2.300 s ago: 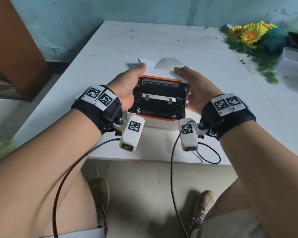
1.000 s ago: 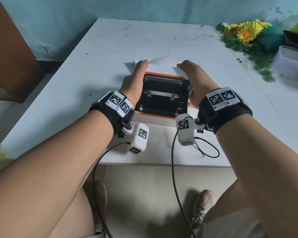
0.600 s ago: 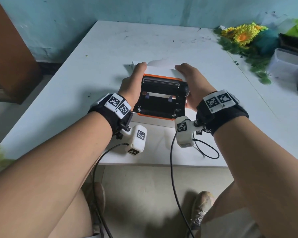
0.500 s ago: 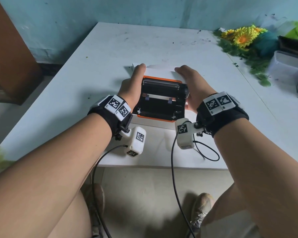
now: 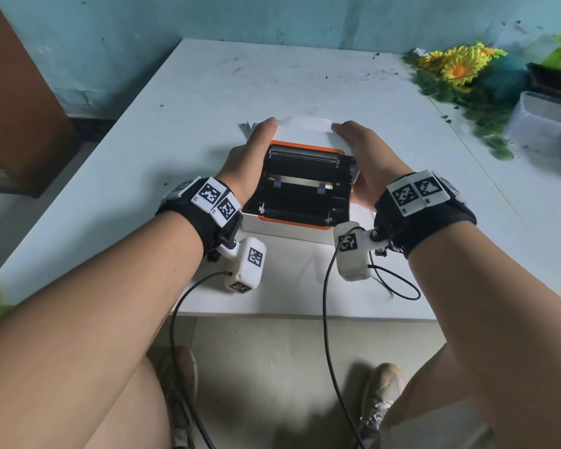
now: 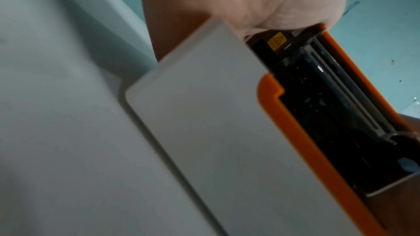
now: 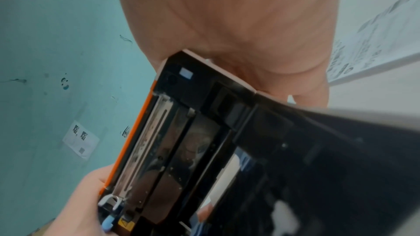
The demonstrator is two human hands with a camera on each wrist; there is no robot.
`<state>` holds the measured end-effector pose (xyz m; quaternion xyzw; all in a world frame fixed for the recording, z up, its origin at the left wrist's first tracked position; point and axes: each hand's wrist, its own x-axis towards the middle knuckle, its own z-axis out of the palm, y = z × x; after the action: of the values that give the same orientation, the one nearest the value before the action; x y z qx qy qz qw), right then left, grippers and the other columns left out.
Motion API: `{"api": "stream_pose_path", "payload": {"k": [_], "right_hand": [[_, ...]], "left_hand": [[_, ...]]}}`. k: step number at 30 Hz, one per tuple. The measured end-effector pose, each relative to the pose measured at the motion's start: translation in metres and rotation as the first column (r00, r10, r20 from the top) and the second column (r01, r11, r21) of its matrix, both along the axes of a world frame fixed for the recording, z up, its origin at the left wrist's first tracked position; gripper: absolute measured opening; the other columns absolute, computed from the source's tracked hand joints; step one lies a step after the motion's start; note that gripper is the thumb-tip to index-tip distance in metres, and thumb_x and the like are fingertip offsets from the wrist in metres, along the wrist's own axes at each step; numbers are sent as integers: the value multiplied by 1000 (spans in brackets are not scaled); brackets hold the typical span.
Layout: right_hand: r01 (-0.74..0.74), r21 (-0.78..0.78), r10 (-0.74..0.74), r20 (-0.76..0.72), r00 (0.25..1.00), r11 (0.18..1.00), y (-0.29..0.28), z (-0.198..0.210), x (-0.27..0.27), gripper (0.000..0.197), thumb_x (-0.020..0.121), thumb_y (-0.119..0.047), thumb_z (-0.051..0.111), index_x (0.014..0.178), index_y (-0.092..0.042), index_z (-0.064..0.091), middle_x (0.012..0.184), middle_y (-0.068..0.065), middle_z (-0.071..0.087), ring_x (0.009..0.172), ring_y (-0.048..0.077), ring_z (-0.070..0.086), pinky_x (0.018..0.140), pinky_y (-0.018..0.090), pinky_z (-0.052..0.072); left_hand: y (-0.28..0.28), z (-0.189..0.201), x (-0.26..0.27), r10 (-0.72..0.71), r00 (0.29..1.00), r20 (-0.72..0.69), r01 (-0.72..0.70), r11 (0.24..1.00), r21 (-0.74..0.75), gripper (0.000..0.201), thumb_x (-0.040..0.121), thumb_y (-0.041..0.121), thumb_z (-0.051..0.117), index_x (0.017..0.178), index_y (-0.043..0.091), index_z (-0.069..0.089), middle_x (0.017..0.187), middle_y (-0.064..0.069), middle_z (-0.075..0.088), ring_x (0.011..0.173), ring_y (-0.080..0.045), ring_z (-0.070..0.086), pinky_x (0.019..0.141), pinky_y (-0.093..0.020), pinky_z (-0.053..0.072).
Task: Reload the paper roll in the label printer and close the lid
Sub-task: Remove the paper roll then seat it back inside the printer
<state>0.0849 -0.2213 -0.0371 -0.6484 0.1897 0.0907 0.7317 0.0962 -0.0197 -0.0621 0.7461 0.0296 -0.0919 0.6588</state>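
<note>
Fingers first, and both sets are wrapped on the open lid (image 5: 305, 163) of the label printer (image 5: 292, 226): the left hand (image 5: 251, 157) curls round the lid's left edge, thumb reaching up past its far corner, and the right hand (image 5: 365, 157) mirrors it on the right edge, fingers tucked behind where the head view cannot follow them.

Biggest thing in play is the white table (image 5: 208, 92), and the printer sits on it near the front edge, square to the person, white body down, black insides facing up. Behind the lid a strip of white paper (image 5: 305, 124) lies flat between the two thumbs, touching or just shy of them; whether it feeds from a roll inside I cannot tell, and no roll shows in the black bay.

Handling, as I read it: the printer is rigid plastic, light enough to skid on a smooth top, so the body wants steadying while the lid swings. The lid is a stiff hinged panel, and its two side edges, where the hands are now, look like the right place to hold, giving even pressure for the latch. The paper is thin, floppy, easily creased or pinched in the seam.

Down to the small stuff: the left wrist view shows the orange trim (image 6: 302, 132) and a yellow warning sticker (image 6: 276, 40) right under the palm, so skin is close to the print head. Keep clear of that bar.
</note>
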Motion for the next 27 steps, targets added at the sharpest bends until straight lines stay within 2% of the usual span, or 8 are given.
{"api": "stream_pose_path", "payload": {"k": [5,9,13,17,20,23,25,27], "right_hand": [[-27,94,23,39,999,995,-1,-6,1,39,92,-43,74,119,-15,68,113,16,69,133,46,69,105,68,58],[-30,89,27,42,999,996,0,-4,-2,40,94,-45,71,121,-16,68,114,15,68,128,44,73,103,65,59],[-78,88,75,38,996,993,-2,-2,-6,37,97,-47,61,115,-17,71,113,14,71,119,41,77,105,54,57],[-72,29,72,19,997,997,-2,1,-8,55,94,-56,61,129,-16,72,139,18,76,127,43,74,110,64,53],[-53,-13,53,29,998,999,-1,1,-7,54,92,-57,61,127,-17,72,128,18,80,117,39,78,104,57,57],[-30,6,30,24,999,1000,0,0,-7,41,92,-54,61,112,-19,71,107,11,73,103,35,75,90,49,61],[-13,-29,13,17,1000,999,1,1,-8,43,90,-56,61,110,-20,71,104,9,75,106,37,79,95,49,60],[3,-80,-2,8,1000,997,2,3,-9,50,88,-59,60,118,-22,72,115,9,81,111,39,81,102,56,58]], "left_hand": [[1,-7,5,-43,999,-33,41,997,-58,92,65,95,60,130,31,76,123,-2,80,122,-29,72,114,-53,52],[3,-6,6,-73,997,-14,72,994,-83,84,69,90,57,123,30,79,112,-1,83,108,-27,77,110,-53,56],[2,-7,6,-81,997,-4,81,992,-95,91,67,90,56,128,26,77,119,-4,82,113,-26,77,107,-50,58],[2,-6,7,-69,998,-8,68,992,-104,87,66,89,58,122,27,78,111,-1,82,104,-25,77,103,-48,60],[2,-5,6,-90,996,10,91,989,-116,59,74,84,61,109,40,78,114,4,82,113,-22,76,109,-51,57],[3,-4,6,-117,993,-21,113,985,-130,53,72,83,66,101,40,79,115,-2,83,114,-29,77,109,-57,56],[3,-4,7,-111,993,-28,107,987,-118,59,70,85,67,104,38,79,116,-3,83,116,-30,76,111,-57,55],[3,-7,8,-93,996,-13,91,990,-109,64,68,89,67,108,40,78,119,-1,82,121,-30,74,114,-57,51]]}}
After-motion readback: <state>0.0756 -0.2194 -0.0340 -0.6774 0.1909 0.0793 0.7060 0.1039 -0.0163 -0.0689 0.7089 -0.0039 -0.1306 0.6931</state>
